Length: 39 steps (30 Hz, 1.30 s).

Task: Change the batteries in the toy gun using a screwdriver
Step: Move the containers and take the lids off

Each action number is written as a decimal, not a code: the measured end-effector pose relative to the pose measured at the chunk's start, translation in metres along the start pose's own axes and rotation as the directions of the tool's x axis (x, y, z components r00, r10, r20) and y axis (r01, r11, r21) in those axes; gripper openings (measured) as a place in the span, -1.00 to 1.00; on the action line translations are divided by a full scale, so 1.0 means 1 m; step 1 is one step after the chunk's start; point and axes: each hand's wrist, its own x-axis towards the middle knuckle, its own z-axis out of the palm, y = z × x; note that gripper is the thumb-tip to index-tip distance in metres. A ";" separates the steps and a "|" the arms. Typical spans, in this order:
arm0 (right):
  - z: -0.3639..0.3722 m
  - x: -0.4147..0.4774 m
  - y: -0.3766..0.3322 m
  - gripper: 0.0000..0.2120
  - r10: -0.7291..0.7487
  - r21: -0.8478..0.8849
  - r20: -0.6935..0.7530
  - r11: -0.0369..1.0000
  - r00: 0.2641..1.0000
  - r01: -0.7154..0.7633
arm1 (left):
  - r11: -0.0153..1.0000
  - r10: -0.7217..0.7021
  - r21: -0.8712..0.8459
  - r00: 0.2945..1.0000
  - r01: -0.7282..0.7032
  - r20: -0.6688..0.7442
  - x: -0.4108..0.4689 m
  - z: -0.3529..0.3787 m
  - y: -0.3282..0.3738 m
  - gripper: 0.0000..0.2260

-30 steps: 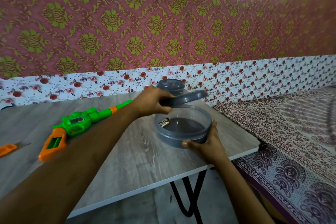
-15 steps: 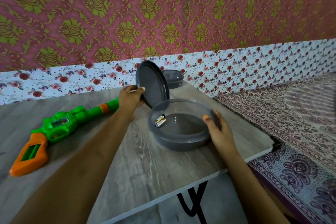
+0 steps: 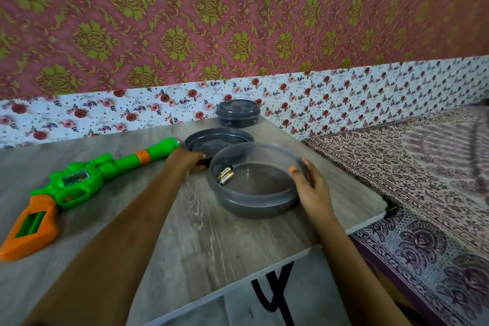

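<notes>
**Hands at the opened container**

Right hand (image 3: 311, 188) is laid open against the grey container (image 3: 254, 201), where batteries (image 3: 225, 174) are seen. Left hand (image 3: 186, 163) is closed on the lid (image 3: 218, 139). Left of it lies the toy gun (image 3: 76, 182).

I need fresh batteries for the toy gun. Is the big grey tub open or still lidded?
Open. The tub has no lid on; its lid lies flat on the table behind it, and two batteries show inside.
</notes>
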 end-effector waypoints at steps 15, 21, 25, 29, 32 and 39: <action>0.007 -0.014 -0.045 -0.74 -0.419 -0.431 0.240 0.762 0.876 0.483 | 0.239 0.436 0.808 0.803 -0.538 0.406 -0.071 0.006 0.033 -0.83; 0.042 -0.004 -0.094 -0.74 0.371 -0.808 0.569 0.421 0.734 0.413 | 0.481 0.355 0.715 0.858 -0.507 0.370 -0.070 -0.010 0.028 -0.86; 0.045 0.010 -0.099 -0.69 0.492 -0.873 0.486 0.232 0.723 0.429 | 0.478 0.361 0.721 0.861 -0.501 0.358 -0.067 -0.006 0.023 -0.88; 0.042 0.017 -0.104 -0.60 0.494 -0.913 0.376 0.051 0.784 0.405 | 0.372 0.380 0.789 0.856 -0.489 0.351 -0.065 0.000 0.024 -0.85; 0.046 0.016 -0.100 -0.56 0.444 -0.930 0.303 -0.056 0.843 0.364 | 0.344 0.380 0.808 0.858 -0.478 0.346 -0.064 0.002 0.025 -0.86; 0.053 0.017 -0.086 -0.66 0.417 -0.927 0.299 -0.089 0.858 0.366 | 0.350 0.367 0.819 0.871 -0.455 0.327 -0.066 0.002 0.024 -0.86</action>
